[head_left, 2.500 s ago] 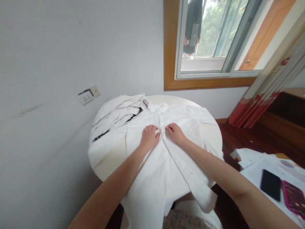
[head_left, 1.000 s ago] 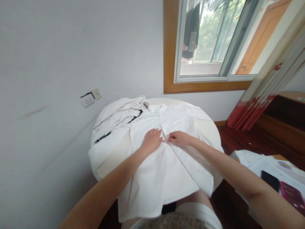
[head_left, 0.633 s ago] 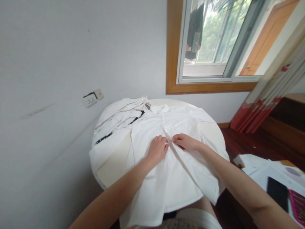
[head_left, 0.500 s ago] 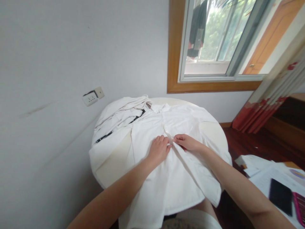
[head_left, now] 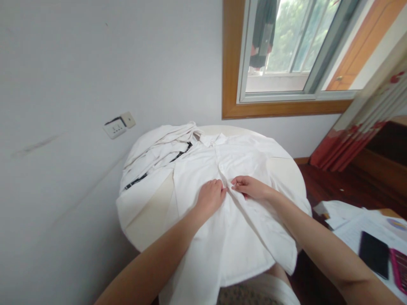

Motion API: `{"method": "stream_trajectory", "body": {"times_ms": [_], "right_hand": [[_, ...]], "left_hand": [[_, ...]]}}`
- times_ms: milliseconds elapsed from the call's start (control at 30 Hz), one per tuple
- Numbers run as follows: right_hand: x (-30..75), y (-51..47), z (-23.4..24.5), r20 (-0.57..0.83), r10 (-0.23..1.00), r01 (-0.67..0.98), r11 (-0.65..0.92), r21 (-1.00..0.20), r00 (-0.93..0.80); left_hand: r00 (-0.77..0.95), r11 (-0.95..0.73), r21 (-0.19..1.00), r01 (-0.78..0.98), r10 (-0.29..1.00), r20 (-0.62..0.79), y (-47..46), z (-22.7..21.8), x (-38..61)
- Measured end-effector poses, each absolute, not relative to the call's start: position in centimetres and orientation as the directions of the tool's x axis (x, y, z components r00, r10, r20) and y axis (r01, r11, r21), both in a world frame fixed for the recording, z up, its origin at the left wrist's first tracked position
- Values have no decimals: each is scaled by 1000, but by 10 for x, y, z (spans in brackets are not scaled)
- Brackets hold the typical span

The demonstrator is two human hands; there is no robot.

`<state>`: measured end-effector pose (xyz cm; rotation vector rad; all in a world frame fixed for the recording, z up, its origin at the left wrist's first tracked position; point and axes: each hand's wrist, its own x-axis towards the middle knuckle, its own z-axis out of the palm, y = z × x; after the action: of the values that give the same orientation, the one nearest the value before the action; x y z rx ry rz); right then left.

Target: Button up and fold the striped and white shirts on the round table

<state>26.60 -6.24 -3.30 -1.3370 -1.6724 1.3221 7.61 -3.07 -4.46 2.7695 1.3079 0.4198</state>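
A white button-up shirt (head_left: 197,169) lies spread front side up, its collar toward the wall and its hem hanging over the near edge of a round cream table (head_left: 155,203). Both hands meet at the front placket, about halfway down. My left hand (head_left: 211,195) has its fingers curled on one front edge of the shirt. Close beside it, my right hand (head_left: 249,187) pinches the other front edge between thumb and fingers. Below the hands the two front panels part. Any button between the fingers is too small to make out.
Bunched white clothes (head_left: 155,148) with a black strip lie at the table's far left. A wall socket (head_left: 114,128) is behind them. At the right, papers (head_left: 349,228), a black phone (head_left: 374,254) and a pink calculator-like object (head_left: 399,269) rest on a lower surface. A curtain (head_left: 346,140) hangs by the window.
The fingers have shifted only slightly at the placket, with the right hand's fingertips a little further from the left hand. The camera view has tilted a little.
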Motion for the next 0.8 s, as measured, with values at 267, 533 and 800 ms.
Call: {"method": "stream_trajectory", "body": {"times_ms": [267,533,800], "right_hand": [[250,-56,-32,-116,985,149,-97,-984,-126],[248,-59,-55,-100,989,133,-84,-988,-112],[246,-63,-51,-77,988,193,-51,-980,-131]], "left_hand": [[612,-661,289,693,751,250,-25,-45,71],[593,-631,389,672,772,227,-22,-44,68],[617,-653,429,624,748,243,-22,-46,67]]}}
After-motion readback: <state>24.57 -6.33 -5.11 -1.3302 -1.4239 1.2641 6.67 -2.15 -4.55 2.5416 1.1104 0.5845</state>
